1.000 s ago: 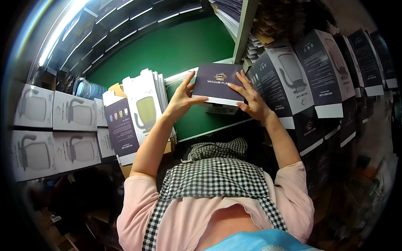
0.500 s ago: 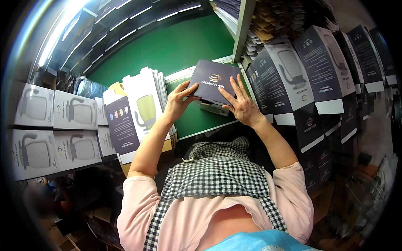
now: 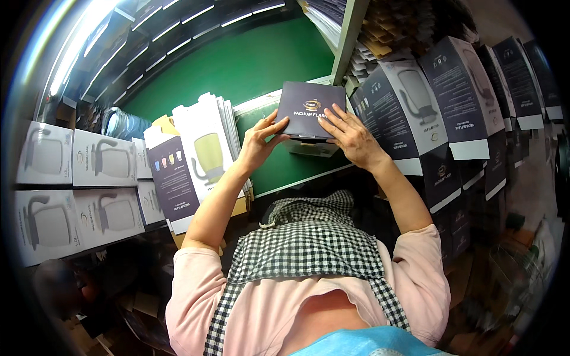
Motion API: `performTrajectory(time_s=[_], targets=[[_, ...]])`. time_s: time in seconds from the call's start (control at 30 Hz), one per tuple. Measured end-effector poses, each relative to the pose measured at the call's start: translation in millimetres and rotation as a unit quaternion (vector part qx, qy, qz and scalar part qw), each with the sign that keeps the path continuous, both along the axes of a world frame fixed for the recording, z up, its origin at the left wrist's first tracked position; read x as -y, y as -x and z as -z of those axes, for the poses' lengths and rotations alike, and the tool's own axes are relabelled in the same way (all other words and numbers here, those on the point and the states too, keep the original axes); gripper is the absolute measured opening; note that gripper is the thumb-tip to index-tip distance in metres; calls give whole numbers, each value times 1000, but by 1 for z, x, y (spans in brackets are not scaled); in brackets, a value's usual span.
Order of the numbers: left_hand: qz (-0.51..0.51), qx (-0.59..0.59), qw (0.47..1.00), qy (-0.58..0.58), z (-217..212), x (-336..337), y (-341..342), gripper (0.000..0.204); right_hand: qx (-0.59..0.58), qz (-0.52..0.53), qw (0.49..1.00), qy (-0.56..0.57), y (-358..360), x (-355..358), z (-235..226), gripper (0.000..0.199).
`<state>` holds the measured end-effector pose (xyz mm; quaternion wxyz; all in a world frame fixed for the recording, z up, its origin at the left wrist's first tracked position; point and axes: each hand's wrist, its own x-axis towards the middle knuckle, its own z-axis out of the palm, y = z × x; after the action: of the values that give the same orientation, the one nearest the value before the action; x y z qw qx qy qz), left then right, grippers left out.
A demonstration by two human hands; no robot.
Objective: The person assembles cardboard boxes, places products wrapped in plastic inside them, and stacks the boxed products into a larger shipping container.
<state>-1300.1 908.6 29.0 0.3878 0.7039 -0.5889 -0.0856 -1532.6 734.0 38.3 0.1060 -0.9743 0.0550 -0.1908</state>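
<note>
Here, both hands are gripping a dark square box [image 3: 311, 110] held over the green work surface [image 3: 261, 65]. The left hand [image 3: 259, 140] is clasping the box's left lower edge, thumb lying on the printed top face and fingers curling under it. The right hand [image 3: 350, 135] is lying on the right side of the same box, fingers spread flat across its top. The two hands are sitting apart from each other, one at each side, both clamped on the box. Its lid is lying closed, so what it is holding cannot be told. Just beneath it a pale block [image 3: 311, 147] is resting on the green surface, touching or nearly touching the box's underside; which, I cannot tell.

To the left, a bundle of flat white cartons [image 3: 208, 148] is standing upright, each showing a pale jug picture, with a dark flat carton [image 3: 172, 181] leaning in front of them. Further left, white boxed cartons [image 3: 77, 178] are sitting stacked in two rows. To the right, tall dark-and-white cartons [image 3: 427, 101] are standing side by side in a row, all closed. Above them, shelves are carrying stacks of brown cardboard pieces [image 3: 392, 26]. The person is wearing a checked apron [image 3: 309, 243] over a pink shirt.
</note>
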Motion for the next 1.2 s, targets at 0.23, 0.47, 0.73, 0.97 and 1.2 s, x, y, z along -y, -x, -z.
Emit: performTrajectory(time_s=[0.23, 0.47, 0.73, 0.97, 1.2], targets=[[5, 189, 979, 68, 15, -2, 24, 59, -21, 58, 998, -3, 4, -23, 6, 65], [-6, 199, 979, 55, 6, 0, 35, 55, -87, 156, 975, 135, -5, -35, 26, 81], [-18, 148, 988, 35, -6, 3, 24, 41, 290, 244, 910, -170, -3, -45, 36, 62], [-85, 44, 995, 1, -9, 4, 33, 51, 303, 265, 808, -430, 3, -57, 54, 32], [-86, -3, 996, -12, -4, 5, 31, 55, 321, 223, 843, -370, 6, -52, 55, 25]])
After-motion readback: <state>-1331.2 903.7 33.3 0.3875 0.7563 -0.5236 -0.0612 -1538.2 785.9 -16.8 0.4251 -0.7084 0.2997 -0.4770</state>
